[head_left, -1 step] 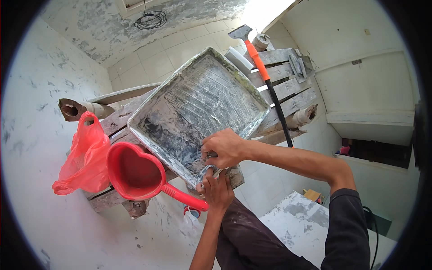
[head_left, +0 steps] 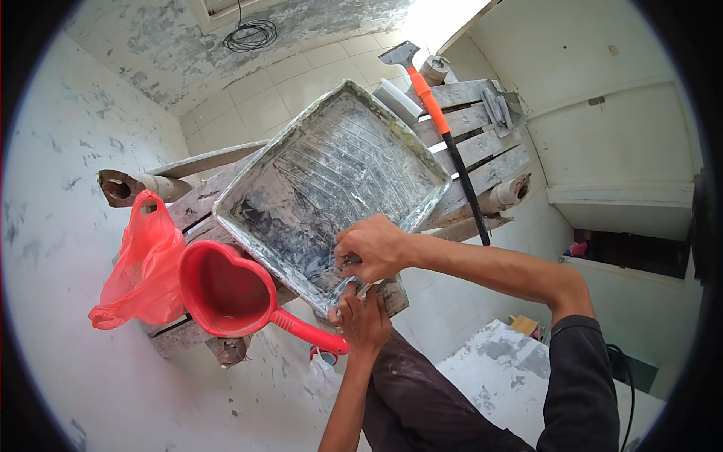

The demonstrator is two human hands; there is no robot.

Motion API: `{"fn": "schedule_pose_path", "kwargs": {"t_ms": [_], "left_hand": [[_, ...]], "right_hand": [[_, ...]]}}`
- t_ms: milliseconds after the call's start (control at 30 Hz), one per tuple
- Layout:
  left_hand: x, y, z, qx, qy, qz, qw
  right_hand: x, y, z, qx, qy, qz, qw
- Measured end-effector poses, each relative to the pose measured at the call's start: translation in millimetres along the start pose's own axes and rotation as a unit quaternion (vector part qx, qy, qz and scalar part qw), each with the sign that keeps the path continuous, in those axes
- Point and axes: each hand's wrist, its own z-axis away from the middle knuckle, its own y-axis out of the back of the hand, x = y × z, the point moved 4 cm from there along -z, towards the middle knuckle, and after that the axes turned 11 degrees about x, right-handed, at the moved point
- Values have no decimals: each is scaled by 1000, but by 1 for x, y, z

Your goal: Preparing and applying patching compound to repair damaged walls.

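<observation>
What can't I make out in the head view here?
Anything in the right grip: head view, hidden by the curled hand.
Anything in the left grip: head view, small and partly covered by that hand.
Near edge of the tray: head view, partly behind both grips.
Any contents of the red bag: head view, behind crumpled plastic.

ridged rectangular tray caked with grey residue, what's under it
Weathered grey wooden slats extend out from beneath the tray on both sides; whatever lies directly under its middle is covered.
</observation>
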Motion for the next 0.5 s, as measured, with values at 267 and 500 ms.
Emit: {"fn": "schedule_pose_path", "kwargs": {"t_ms": [267,500], "left_hand": [[3,-1,-1,-18,24,13,999],[2,-1,-1,-9,8,8,1000]], "right_hand": [[-7,43,-5,26,8,12,1000],[3,1,-10,-14,16,29,999]]}}
